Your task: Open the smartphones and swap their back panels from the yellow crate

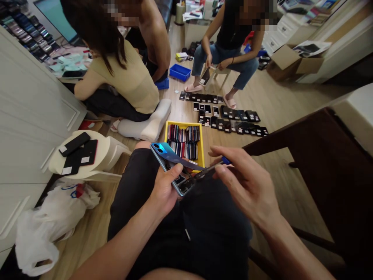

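Note:
My left hand (166, 184) grips a blue smartphone (184, 188) above my lap, thumb along its edge. The phone's shiny blue back cover (175, 157) is lifted at the lower end and tilts away from the frame, so dark inner parts show. Between the fingers of my right hand (247, 181) is a slim screwdriver (207, 170) with a blue end. Its tip points into the opened lower end of the phone; whether it touches a screw is too small to tell. Beyond the phone, a yellow bin (203, 149) stands on the floor, packed with upright phones.
Rows of phones (230, 125) lie on the floor ahead. Left stands a cream stool (109, 149) with several dark devices, beside white plastic bags (55, 217). A dark wooden chair (320, 155) is close on my right. Other people sit ahead, one holding a phone (205, 77).

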Available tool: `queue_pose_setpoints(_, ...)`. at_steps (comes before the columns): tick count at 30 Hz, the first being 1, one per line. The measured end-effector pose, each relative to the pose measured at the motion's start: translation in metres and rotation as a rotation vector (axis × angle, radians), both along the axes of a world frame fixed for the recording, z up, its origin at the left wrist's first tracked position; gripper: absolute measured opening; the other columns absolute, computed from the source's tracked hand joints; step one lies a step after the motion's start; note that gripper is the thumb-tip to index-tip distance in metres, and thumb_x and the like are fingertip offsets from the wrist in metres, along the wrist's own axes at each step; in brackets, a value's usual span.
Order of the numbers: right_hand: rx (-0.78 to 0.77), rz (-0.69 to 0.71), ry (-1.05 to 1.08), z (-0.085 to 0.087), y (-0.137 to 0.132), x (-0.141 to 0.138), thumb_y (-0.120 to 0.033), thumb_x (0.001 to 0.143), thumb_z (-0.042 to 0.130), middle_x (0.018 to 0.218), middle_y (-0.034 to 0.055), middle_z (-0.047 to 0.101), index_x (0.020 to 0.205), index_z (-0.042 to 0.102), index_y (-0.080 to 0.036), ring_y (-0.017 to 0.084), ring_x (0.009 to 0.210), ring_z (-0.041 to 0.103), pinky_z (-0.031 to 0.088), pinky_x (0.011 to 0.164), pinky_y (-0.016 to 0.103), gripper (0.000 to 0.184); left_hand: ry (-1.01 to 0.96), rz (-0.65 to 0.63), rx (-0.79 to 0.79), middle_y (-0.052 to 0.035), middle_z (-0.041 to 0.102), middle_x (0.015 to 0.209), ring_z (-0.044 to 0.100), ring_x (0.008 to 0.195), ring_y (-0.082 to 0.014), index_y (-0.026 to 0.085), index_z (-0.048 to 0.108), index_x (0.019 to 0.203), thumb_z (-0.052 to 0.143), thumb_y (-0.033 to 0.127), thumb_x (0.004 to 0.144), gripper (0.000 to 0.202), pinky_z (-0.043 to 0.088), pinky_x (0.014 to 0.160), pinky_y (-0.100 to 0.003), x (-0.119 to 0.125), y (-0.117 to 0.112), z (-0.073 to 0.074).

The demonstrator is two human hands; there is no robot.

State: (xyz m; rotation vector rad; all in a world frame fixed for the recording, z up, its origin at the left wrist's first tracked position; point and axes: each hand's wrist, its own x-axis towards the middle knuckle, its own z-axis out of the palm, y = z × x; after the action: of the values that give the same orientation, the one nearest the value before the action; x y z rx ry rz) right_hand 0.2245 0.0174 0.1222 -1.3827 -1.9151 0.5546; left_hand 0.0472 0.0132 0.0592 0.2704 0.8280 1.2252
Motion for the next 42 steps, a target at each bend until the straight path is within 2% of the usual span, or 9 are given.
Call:
queue_pose_setpoints(3, -0.01, 0.015, 0.02, -0.001, 0.0, 0.0, -0.031, 0.1, 0.062, 0.106, 0.0034, 0.077, 0.136, 0.061, -0.03, 0.018, 0.08, 0.072, 0.058, 0.071, 0.031, 0.037, -0.004, 0.007, 0.007, -0.0083, 0.078, 0.094, 0.075, 0.09, -0.0258, 0.013, 0.075, 0.099, 0.089, 0.036, 0.074, 0.037, 0.061, 0.085, -0.037, 0.0, 0.001, 0.0)
queue_pose_setpoints(8, 0.082, -0.175, -0.042, -0.002, 0.002, -0.006, -0.039, 0.092, 0.073, 0.086, 0.0017, 0.074, 0.103, 0.072, -0.026, 0.018, 0.07, 0.068, 0.057, 0.068, 0.031, 0.017, -0.022, -0.008, 0.012, -0.0092, 0.079, 0.096, 0.075, 0.093, -0.0266, 0.012, 0.076, 0.1, 0.086, 0.035, 0.077, 0.034, 0.06, 0.088, -0.038, 0.0, 0.001, 0.0)
queue_pose_setpoints(13, -0.101, 0.065, 0.081, 0.001, 0.006, -0.001, -0.032, 0.101, 0.06, 0.112, 0.004, 0.075, 0.137, 0.059, -0.03, 0.015, 0.071, 0.071, 0.058, 0.07, 0.029, 0.036, -0.035, -0.003, 0.011, -0.0105, 0.079, 0.096, 0.075, 0.095, -0.029, 0.011, 0.076, 0.1, 0.086, 0.038, 0.076, 0.037, 0.06, 0.089, -0.041, 0.0, 0.003, 0.0)
queue_pose_setpoints(18, 0.015, -0.144, 0.023, -0.005, 0.006, -0.002, -0.04, 0.091, 0.076, 0.082, -0.0003, 0.073, 0.108, 0.071, -0.026, 0.015, 0.063, 0.067, 0.056, 0.063, 0.027, 0.023, -0.05, -0.013, 0.01, -0.0097, 0.079, 0.097, 0.075, 0.095, -0.0282, 0.012, 0.076, 0.1, 0.085, 0.036, 0.078, 0.033, 0.059, 0.09, -0.041, 0.0, 0.002, -0.002)
queue_pose_setpoints(23, -0.076, 0.064, 0.074, -0.002, 0.005, -0.002, -0.034, 0.101, 0.061, 0.112, 0.0057, 0.075, 0.139, 0.058, -0.027, 0.014, 0.072, 0.071, 0.059, 0.072, 0.028, 0.038, -0.079, -0.025, 0.009, -0.0097, 0.078, 0.095, 0.075, 0.096, -0.0291, 0.012, 0.075, 0.102, 0.085, 0.036, 0.078, 0.036, 0.059, 0.091, -0.042, 0.0, 0.004, -0.004)
queue_pose_setpoints(27, 0.028, -0.112, 0.012, -0.002, 0.006, -0.003, -0.038, 0.093, 0.073, 0.085, 0.0012, 0.076, 0.116, 0.07, -0.026, 0.015, 0.066, 0.069, 0.056, 0.064, 0.027, 0.026, -0.07, -0.018, -0.002, -0.0092, 0.078, 0.095, 0.075, 0.095, -0.0287, 0.013, 0.075, 0.1, 0.086, 0.035, 0.077, 0.034, 0.059, 0.091, -0.041, 0.001, 0.004, -0.003)
queue_pose_setpoints(33, -0.069, 0.067, 0.029, 0.003, 0.008, 0.001, -0.033, 0.101, 0.06, 0.11, 0.0059, 0.076, 0.14, 0.059, -0.026, 0.016, 0.078, 0.073, 0.059, 0.072, 0.028, 0.04, -0.068, -0.019, 0.011, -0.0097, 0.078, 0.094, 0.074, 0.096, -0.0292, 0.012, 0.076, 0.1, 0.087, 0.038, 0.076, 0.037, 0.059, 0.089, -0.041, 0.0, 0.005, -0.003)
queue_pose_setpoints(39, 0.053, -0.118, 0.009, -0.004, 0.01, -0.003, -0.038, 0.092, 0.073, 0.084, 0.0009, 0.076, 0.107, 0.073, -0.025, 0.015, 0.067, 0.07, 0.055, 0.068, 0.027, 0.02, -0.066, -0.033, -0.006, -0.0094, 0.079, 0.096, 0.074, 0.095, -0.0278, 0.012, 0.076, 0.099, 0.086, 0.038, 0.077, 0.035, 0.06, 0.089, -0.04, -0.001, 0.004, -0.003)
queue_pose_setpoints(42, 0.018, -0.093, 0.029, -0.006, 0.011, -0.003, -0.04, 0.093, 0.072, 0.086, 0.0008, 0.077, 0.114, 0.072, -0.026, 0.015, 0.068, 0.07, 0.054, 0.067, 0.026, 0.025, -0.068, -0.022, -0.014, -0.0096, 0.079, 0.097, 0.074, 0.096, -0.0288, 0.012, 0.076, 0.098, 0.088, 0.038, 0.074, 0.037, 0.06, 0.09, -0.041, 0.0, 0.005, -0.004)
